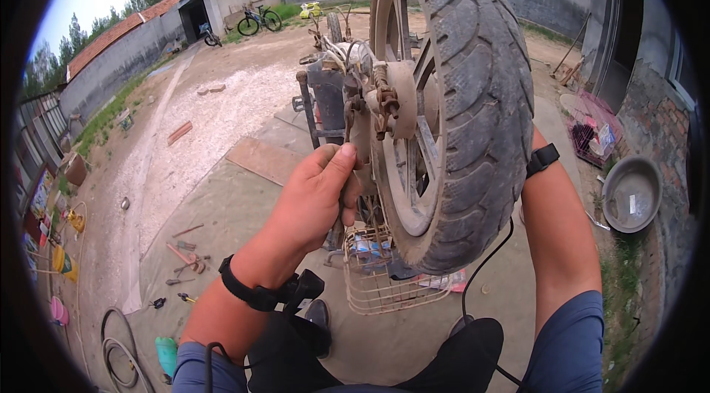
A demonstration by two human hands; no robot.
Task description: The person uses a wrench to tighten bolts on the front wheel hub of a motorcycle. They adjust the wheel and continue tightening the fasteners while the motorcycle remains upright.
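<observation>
An upturned two-wheeled vehicle stands before me with its spoked rim and thick black tire (484,112) raised. My left hand (322,193) is closed beside the wheel's left side, thumb on top, at a narrow dark part below the rusty linkage. What exactly lies in its fingers is mostly hidden. A brake drum (403,101) with a rusty spring and bolt (387,101) sits at the hub, just above and right of that hand. My right forearm (558,238) reaches up behind the tire, which hides the right hand. Below the wheel is a wire basket (370,289) holding some packages.
Loose tools, among them red-handled pliers (181,256), lie on the ground cloth at left. A coiled hose (122,352) and green bottle (167,354) are near left. At right stand a grey basin (632,193) and pink wire cage (592,127). A bicycle (259,21) stands far off.
</observation>
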